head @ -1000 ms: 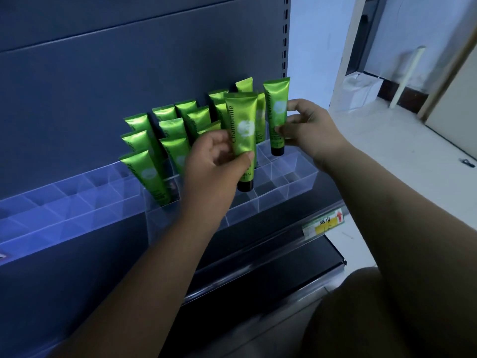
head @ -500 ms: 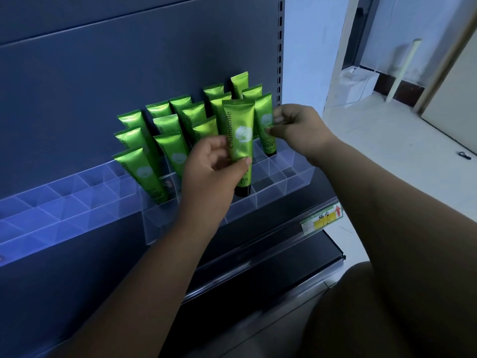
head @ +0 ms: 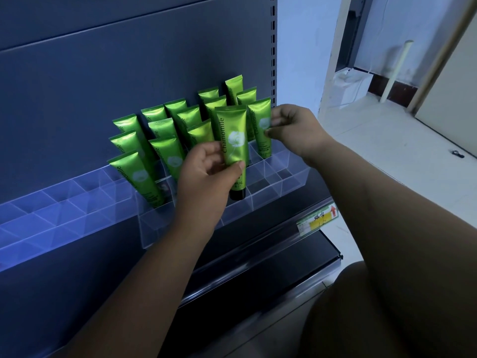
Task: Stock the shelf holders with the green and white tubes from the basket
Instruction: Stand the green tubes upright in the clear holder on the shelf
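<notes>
A clear acrylic holder with stepped compartments sits on the dark shelf. Several green tubes with a white flower stand in it, cap down, in tiered rows. My left hand grips one green tube upright between thumb and fingers, its black cap low over a front compartment. My right hand pinches another green tube that stands in a compartment at the right of the second row. The basket is out of view.
A second clear holder stretches left along the shelf. A yellow and green price tag is clipped to the shelf edge. The shelf's slotted upright is right of the tubes. Pale floor and a doorway lie to the right.
My right hand has lowered its tube into a compartment at the right. My left hand's tube has sunk a little toward the front row.
</notes>
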A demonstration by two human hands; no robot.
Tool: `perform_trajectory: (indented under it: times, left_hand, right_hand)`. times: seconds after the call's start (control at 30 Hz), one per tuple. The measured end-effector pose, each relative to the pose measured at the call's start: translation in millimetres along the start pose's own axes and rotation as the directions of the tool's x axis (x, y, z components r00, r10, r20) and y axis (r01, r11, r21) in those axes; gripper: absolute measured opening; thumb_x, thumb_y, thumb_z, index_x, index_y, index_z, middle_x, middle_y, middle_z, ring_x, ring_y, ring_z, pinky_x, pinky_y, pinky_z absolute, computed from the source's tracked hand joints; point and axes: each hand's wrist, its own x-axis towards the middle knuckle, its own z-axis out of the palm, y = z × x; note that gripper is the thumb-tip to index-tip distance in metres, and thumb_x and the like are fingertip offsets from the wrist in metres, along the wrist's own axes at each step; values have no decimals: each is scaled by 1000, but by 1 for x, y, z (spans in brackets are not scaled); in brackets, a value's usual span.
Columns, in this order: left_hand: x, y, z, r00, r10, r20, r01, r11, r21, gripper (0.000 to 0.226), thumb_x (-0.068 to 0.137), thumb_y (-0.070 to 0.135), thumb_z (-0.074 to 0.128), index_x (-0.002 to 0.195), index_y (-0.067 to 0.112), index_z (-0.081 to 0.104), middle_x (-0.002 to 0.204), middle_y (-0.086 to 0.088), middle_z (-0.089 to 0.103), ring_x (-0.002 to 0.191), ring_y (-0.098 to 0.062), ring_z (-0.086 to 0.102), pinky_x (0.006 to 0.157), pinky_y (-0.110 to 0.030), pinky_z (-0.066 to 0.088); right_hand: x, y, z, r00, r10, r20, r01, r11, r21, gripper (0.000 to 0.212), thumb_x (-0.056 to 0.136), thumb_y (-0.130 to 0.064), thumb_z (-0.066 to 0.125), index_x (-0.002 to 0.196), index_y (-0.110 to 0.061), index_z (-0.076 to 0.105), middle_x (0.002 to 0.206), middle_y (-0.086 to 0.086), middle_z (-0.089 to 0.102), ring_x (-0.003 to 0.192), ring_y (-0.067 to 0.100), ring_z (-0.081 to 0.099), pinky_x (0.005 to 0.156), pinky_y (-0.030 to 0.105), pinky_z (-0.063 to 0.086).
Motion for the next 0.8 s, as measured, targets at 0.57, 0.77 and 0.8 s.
perform_trajectory:
  times: [0.57, 0.77, 0.8]
  left_hand:
    - [0, -3, -1, 1000, 21, -7, -21, 1000, 5, 38, 87, 7, 79, 117, 24, 62, 104, 3, 77, 97, -12, 74, 78, -25, 58]
    - [-2, 1, 5, 998, 52, -22, -52, 999, 2, 27, 88, 11, 79, 106, 24, 64, 98, 4, 76, 93, -11, 73, 76, -23, 57]
    - [-3, 3, 7, 998, 62, -16, -62, 998, 2, 27, 87, 11, 80, 106, 23, 64, 99, 2, 76, 94, -13, 73, 77, -25, 59]
  right_hand:
    - [-8, 4, -1, 999, -21, -37, 14, 982, -188, 33, 79, 10, 62, 104, -11, 65, 89, 7, 60, 82, 16, 60, 81, 40, 59]
    - [-32, -7, -10, 985, -91, -146, 33, 933, -359, 38, 83, 0, 59, 112, -24, 61, 105, -2, 70, 93, 15, 61, 76, 22, 51]
    - [-37, -9, -13, 977, -142, -156, 61, 897, -438, 38, 83, -1, 59, 116, -20, 62, 107, -2, 69, 96, 16, 60, 78, 25, 50]
